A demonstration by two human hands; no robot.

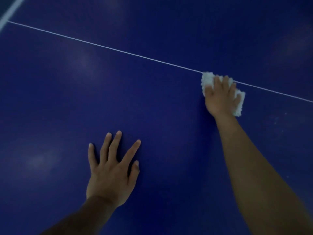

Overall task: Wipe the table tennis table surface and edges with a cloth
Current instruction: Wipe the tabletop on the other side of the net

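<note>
The left hand [111,175] is resting flat on the near part of the blue worktop [160,112], its grip wide, fingers spreading and holding nothing. Farther off to the right, the right hand [220,97] is pressing a white cloth [207,78] onto the worktop, palm down, fingers lying fairly straight over it. The cloth is sitting on the thin white line [118,50] crossing the worktop. A broader white stripe [11,9] is showing at the far left corner.

left hand [111,175]: flat, fingers spread | right hand [220,97]: arm outstretched, palm down, fingers pressing
</note>
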